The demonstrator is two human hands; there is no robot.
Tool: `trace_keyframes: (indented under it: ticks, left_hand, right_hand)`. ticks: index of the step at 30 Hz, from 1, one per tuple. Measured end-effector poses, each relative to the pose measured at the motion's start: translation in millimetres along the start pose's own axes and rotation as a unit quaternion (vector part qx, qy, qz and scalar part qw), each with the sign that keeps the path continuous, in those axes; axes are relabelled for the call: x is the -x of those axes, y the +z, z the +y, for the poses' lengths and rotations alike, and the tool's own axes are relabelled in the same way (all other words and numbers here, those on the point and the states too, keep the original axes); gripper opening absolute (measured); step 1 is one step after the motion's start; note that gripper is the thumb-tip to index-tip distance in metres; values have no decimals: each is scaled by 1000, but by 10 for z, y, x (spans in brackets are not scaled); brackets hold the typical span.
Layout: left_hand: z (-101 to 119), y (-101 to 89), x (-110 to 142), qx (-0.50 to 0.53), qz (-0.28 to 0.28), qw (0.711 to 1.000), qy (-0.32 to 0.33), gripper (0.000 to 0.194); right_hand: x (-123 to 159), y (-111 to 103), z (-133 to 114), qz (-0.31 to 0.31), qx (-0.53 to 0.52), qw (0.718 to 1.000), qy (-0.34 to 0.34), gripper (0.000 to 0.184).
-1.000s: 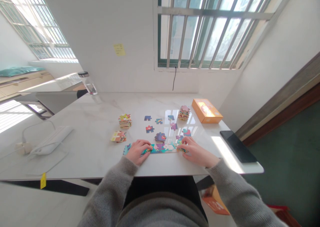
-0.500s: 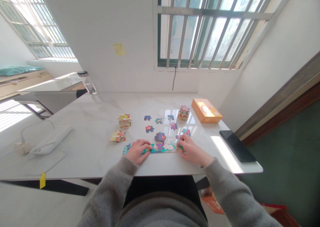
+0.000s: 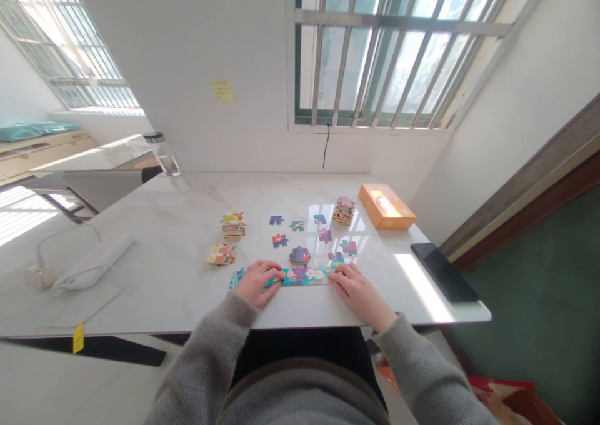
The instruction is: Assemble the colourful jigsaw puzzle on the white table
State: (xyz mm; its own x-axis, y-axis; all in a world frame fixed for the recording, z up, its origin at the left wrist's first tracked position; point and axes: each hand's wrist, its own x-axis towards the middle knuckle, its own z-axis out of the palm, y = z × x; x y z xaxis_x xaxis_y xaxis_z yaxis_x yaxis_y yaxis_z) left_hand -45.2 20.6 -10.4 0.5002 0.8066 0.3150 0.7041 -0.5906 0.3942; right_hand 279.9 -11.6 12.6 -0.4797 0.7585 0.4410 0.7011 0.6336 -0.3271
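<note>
Strip: we see a joined row of jigsaw pieces (image 3: 304,277) lying flat just in from the near edge of the worktop (image 3: 154,281); it is the only assembled part in view.

Left grip (image 3: 255,284): we find it resting over the left half of the row, fingers curled down onto it; we cannot tell whether it is clamped on anything.

Right grip (image 3: 360,292): we see its fingertips (image 3: 334,277) at the right end of the row, touching the pieces there; we cannot tell whether they are apart or together.

Loose: we count several single pieces (image 3: 280,240) lying unjoined beyond the row, and a small heap (image 3: 300,256) just behind it.

Stacks: we have a left stack (image 3: 233,226), a front stack (image 3: 221,255) and a right stack (image 3: 344,212), all unplaced.

Beyond: we see an orange box (image 3: 387,207) past the right stack, and a black tablet (image 3: 443,272) lying at the worktop's right edge.
</note>
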Motion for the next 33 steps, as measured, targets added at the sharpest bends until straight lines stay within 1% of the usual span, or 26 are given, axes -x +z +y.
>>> trace_keyframes:
  ticks: [5,8,10,12,14,17,19,23,27,29,33]
  left_hand:
    - [32,-21,-3,-15,9,1000,2,21]
    - [149,24,-28,-21,33,999,19,24]
    - [306,105,-75,-10,36,998,51,27]
    - [516,217,-150,-1,20,996,92,30]
    - [738,334,-244,-5,-1,993,115,33]
    - [999,466,-378,-32,-28,992,116,43]
    - [1092,511,-433,-52,-42,993,101,50]
    - [1137,525,-453,-68,-57,993,84,55]
    - [1134,517,-433,-74,-61,992,84,54]
    - [1135,518,-430,-77,-61,992,84,53]
    - [1136,514,-432,-76,-65,992,81,53]
  right_hand:
    - [2,-19,-43,12,-23,1000,-1,27]
    - [0,-91,68,22,-51,998,16,31]
    - [-21,-135,213,36,-63,997,31,35]
    - [-63,-158,378,35,-69,996,43,37]
    - [-119,-157,522,23,-76,996,44,37]
    - [-210,-131,653,-13,-76,996,39,36]
    - [-261,-119,701,-48,-69,996,31,36]
    - [-335,-140,782,-105,-56,993,2,40]
    - [-395,-191,832,-122,-49,991,4,33]
    - [-431,-219,825,-133,-48,990,9,33]
    - [-517,-266,779,-163,-48,985,27,47]
